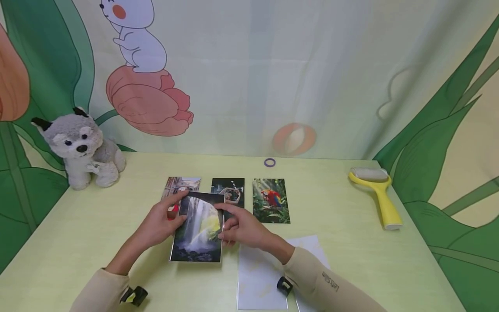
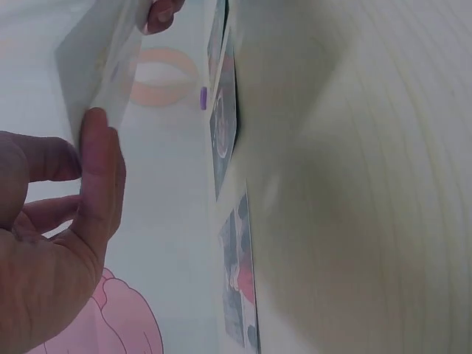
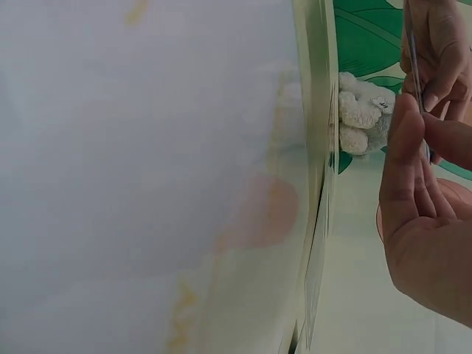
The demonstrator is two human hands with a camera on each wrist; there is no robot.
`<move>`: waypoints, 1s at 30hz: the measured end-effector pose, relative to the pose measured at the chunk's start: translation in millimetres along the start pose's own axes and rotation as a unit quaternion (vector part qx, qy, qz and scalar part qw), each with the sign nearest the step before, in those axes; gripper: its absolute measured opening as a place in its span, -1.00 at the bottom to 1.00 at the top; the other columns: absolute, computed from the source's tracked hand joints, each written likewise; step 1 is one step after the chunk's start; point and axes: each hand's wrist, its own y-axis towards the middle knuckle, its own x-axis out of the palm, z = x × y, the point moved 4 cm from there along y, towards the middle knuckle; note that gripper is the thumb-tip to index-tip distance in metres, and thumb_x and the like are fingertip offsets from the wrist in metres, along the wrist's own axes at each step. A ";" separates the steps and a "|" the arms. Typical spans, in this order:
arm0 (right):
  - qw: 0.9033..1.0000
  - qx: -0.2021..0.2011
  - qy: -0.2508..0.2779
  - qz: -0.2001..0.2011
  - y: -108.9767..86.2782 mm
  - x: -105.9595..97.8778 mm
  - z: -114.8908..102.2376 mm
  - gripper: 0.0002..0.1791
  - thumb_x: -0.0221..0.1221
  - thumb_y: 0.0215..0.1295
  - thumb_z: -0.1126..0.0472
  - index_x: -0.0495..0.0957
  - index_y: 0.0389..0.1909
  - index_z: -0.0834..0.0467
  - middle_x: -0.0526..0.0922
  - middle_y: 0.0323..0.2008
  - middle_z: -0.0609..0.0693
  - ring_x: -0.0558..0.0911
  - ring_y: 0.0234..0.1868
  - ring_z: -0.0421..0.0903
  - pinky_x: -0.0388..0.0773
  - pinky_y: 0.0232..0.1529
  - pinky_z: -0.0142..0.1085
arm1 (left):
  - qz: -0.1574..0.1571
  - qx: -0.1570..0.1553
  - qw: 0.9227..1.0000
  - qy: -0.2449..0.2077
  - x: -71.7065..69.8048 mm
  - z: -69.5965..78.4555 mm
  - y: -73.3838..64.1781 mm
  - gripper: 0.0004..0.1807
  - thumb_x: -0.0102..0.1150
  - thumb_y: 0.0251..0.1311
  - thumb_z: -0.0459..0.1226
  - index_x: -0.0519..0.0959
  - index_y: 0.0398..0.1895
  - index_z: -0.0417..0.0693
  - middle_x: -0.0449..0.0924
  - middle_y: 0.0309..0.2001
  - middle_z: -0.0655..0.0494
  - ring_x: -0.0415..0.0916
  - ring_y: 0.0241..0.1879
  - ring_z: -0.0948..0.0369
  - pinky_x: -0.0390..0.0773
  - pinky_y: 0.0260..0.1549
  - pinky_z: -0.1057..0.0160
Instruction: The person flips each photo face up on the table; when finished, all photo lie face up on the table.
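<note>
Both hands hold a waterfall photo print (image 1: 196,232) above the table, its picture side facing up toward the head camera. My left hand (image 1: 160,221) pinches its left edge between thumb and fingers. At the opposite edge, my right hand (image 1: 245,227) grips it the same way. In the left wrist view the pale back of the print (image 2: 99,63) shows. Behind the held print lie a street photo (image 1: 181,184), partly covered by the left hand, a dark photo (image 1: 230,186) partly hidden by the print, and a parrot photo (image 1: 270,201).
White sheets (image 1: 261,281) lie under the right forearm. A yellow-handled roller (image 1: 380,195) sits at the right, a husky plush toy (image 1: 83,149) at the back left. A small purple ring (image 1: 270,162) rests near the table's back edge, before a printed curtain (image 1: 241,86).
</note>
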 end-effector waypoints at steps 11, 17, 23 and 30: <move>0.996 0.042 -0.055 -0.060 -0.9 7.6 8.0 -0.06 0.28 0.23 0.48 0.09 0.56 -0.04 0.74 -0.42 0.24 0.75 -0.41 0.19 0.66 -0.40 -0.22 | -0.081 -0.051 0.995 0.021 3.4 -10.8 -6.1 -0.28 0.26 0.19 -0.50 0.24 0.43 -0.36 0.44 -0.16 -0.24 0.55 -0.68 0.14 0.61 -0.67 0.11; 0.989 0.069 -0.090 -0.094 -0.2 16.7 5.0 -0.09 0.29 0.23 0.46 0.11 0.55 0.02 0.74 -0.49 0.20 0.75 -0.44 0.19 0.68 -0.40 -0.20 | -0.120 -0.052 0.990 0.049 3.5 -18.1 -8.9 -0.25 0.33 0.14 -0.46 0.24 0.40 -0.42 0.41 -0.33 -0.06 0.52 -0.70 0.19 0.59 -0.68 0.21; 0.983 0.101 -0.088 -0.124 -0.4 27.7 2.7 -0.16 0.27 0.23 0.48 0.19 0.50 0.04 0.74 -0.49 0.23 0.75 -0.42 0.25 0.69 -0.40 -0.16 | -0.150 -0.068 0.984 0.068 2.7 -22.6 -13.5 -0.33 0.33 0.15 -0.44 0.33 0.34 -0.31 0.46 -0.39 -0.02 0.55 -0.72 0.15 0.58 -0.67 0.17; 0.978 0.100 -0.111 -0.143 2.2 37.4 3.0 -0.21 0.28 0.23 0.46 0.23 0.46 0.11 0.73 -0.53 0.22 0.74 -0.47 0.21 0.66 -0.46 -0.19 | -0.168 -0.100 0.976 0.093 4.8 -30.8 -17.2 -0.37 0.37 0.14 -0.40 0.37 0.29 -0.25 0.52 -0.50 0.01 0.56 -0.71 0.12 0.56 -0.64 0.14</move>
